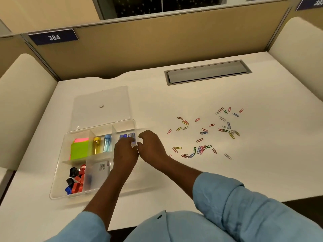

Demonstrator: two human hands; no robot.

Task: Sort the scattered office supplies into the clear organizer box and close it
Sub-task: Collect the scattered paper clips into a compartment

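The clear organizer box (57, 189) lies open at the left of the desk, its lid (101, 103) folded back flat. Its compartments hold green and pink sticky notes (79, 148), a yellow and a blue tube (102, 144), red, black and blue binder clips (75, 181) and a white packet (103, 169). My left hand (125, 151) and my right hand (152, 145) meet over the box's right-hand compartment, fingers pinched around a small pale item (133, 144) next to blue pieces (126, 136). Which hand grips it is unclear. Coloured paper clips (204, 135) lie scattered to the right.
A grey metal cable hatch (208, 71) is set into the desk at the back right. Tan partition walls (148, 44) enclose the back, with cream side panels at both sides. A blue label reading 384 (54, 37) sits on the partition.
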